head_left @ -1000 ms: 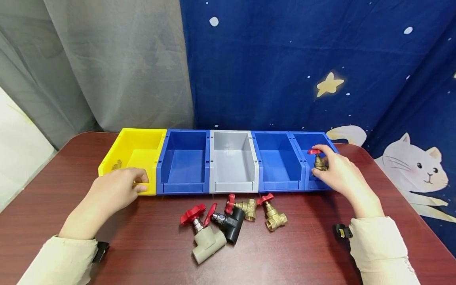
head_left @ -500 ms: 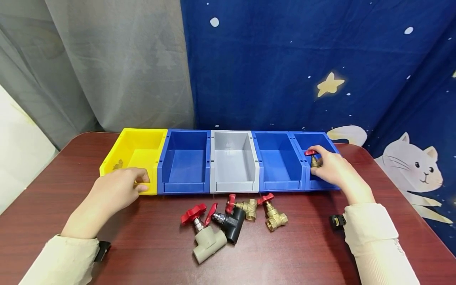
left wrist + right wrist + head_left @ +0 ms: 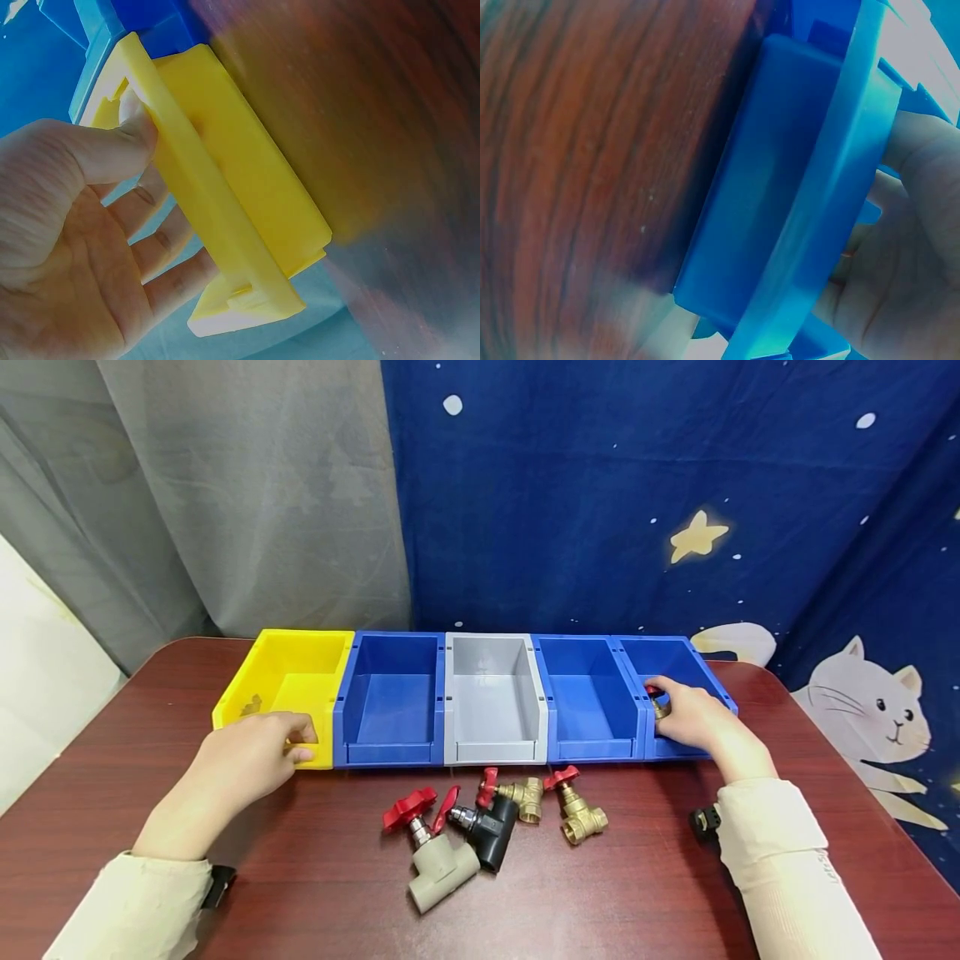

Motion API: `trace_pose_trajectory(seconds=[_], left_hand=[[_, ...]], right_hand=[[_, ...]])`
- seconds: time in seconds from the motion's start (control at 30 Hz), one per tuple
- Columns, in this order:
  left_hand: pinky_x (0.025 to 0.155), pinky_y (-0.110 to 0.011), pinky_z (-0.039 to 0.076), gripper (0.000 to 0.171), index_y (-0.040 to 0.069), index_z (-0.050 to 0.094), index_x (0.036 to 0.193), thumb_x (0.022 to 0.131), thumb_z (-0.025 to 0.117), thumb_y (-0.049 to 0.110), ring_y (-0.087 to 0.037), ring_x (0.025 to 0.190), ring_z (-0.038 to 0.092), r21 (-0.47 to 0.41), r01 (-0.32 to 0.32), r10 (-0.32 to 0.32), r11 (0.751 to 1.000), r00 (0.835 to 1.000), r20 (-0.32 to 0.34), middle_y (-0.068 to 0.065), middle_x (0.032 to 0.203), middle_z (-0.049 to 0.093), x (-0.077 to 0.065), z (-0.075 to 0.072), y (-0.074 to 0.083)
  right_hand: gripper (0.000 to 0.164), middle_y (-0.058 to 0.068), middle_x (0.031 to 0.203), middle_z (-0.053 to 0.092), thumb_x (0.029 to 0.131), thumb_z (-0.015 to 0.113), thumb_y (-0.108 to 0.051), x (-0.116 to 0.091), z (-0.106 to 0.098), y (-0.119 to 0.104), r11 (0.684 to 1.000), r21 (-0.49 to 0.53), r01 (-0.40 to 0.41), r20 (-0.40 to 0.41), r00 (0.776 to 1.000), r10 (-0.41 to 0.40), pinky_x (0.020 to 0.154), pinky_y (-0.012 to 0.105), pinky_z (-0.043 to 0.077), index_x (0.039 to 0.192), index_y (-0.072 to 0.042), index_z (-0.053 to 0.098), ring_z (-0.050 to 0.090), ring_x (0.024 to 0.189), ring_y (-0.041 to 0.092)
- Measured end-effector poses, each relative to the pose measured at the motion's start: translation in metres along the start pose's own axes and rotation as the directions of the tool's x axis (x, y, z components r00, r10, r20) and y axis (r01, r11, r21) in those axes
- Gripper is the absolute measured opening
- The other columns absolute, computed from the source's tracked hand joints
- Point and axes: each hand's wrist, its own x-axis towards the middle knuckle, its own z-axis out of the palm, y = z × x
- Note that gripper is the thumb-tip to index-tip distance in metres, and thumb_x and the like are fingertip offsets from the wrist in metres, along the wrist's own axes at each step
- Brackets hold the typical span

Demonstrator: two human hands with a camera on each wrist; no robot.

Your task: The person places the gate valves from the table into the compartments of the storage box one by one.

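Note:
My left hand grips the front lip of the yellow bin, thumb and fingers on either side of it in the left wrist view. At the far right, my right hand reaches down inside the end blue bin. It holds a brass gate valve with a red handwheel, mostly hidden behind the fingers. In the right wrist view that bin's front wall hides the valve and part of the hand.
On the table lie a grey valve, a black valve and two brass valves, one in the middle and one further right. Between the end bins stand a blue bin, a grey bin and another blue bin.
My right hand has lowered the brass gate valve deeper into the end blue bin, so less of it shows. My left hand has stayed on the yellow bin's lip.

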Motion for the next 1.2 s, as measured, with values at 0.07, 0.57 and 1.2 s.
trace_pose_trajectory(seconds=[0.07, 0.57, 1.2], left_hand=[[0.061, -0.039, 0.043, 0.019, 0.016, 0.061, 0.079, 0.084, 0.079, 0.017, -0.021, 0.068, 0.05, 0.001, 0.001, -0.001, 1.0, 1.0, 0.002, 0.003, 0.069, 0.053, 0.0, 0.0, 0.0], [0.06, -0.04, 0.045, 0.018, 0.018, 0.062, 0.079, 0.084, 0.078, 0.017, -0.021, 0.068, 0.051, 0.005, -0.002, 0.002, 1.0, 1.0, -0.01, 0.003, 0.071, 0.056, 0.0, 0.0, -0.002], [0.06, -0.041, 0.045, 0.017, 0.018, 0.062, 0.08, 0.084, 0.078, 0.019, -0.021, 0.067, 0.051, 0.006, -0.003, 0.003, 1.0, 1.0, -0.016, 0.003, 0.072, 0.057, 0.0, 0.0, -0.001]], right_hand=[[0.059, 0.018, 0.088, 0.062, 0.084, 0.065, -0.014, 0.001, 0.001, 0.0, 1.0, -0.006, -0.002, 0.005, 1.0, 0.002, 0.073, 0.052, 0.045, 0.137, 0.002, 0.046, 0.056, 0.079, 0.034], [0.057, 0.019, 0.094, 0.064, 0.086, 0.057, -0.008, -0.001, 0.001, -0.005, 1.0, -0.011, -0.023, 0.038, 0.999, 0.023, 0.074, 0.049, 0.046, 0.14, 0.005, 0.042, 0.059, 0.08, 0.03], [0.056, 0.029, 0.122, 0.059, 0.101, 0.055, -0.036, -0.042, -0.022, -0.022, 0.991, -0.118, -0.061, -0.093, 0.994, 0.05, 0.084, 0.066, 0.044, 0.142, -0.001, 0.045, 0.058, 0.107, 0.047]])
